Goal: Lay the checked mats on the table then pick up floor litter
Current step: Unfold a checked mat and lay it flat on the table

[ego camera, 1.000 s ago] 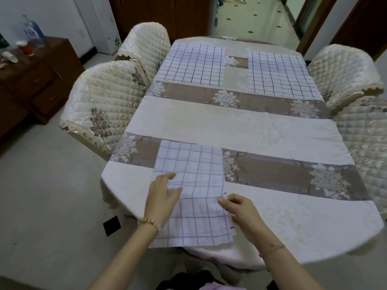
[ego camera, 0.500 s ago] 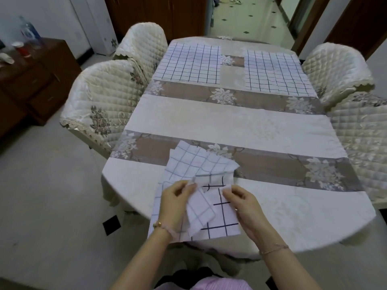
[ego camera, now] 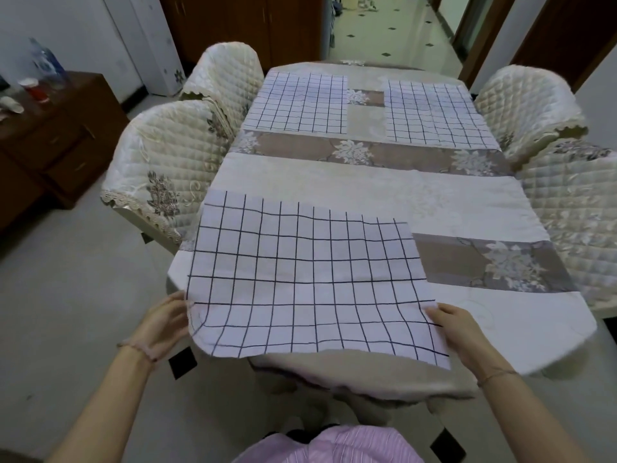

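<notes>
We see the near checked mat (ego camera: 307,279) spread open over the table (ego camera: 367,188), and its front edge hangs past the near side of the table. The left hand (ego camera: 163,324) holds its left front corner and the right hand (ego camera: 457,329) holds its right front edge. At the far end the far left mat (ego camera: 297,101) and the far right mat (ego camera: 434,115) lie flat, apart from each other.

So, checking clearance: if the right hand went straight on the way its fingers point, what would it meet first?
The right hand would likely run over the near checked mat it holds, then bare tablecloth.
</notes>
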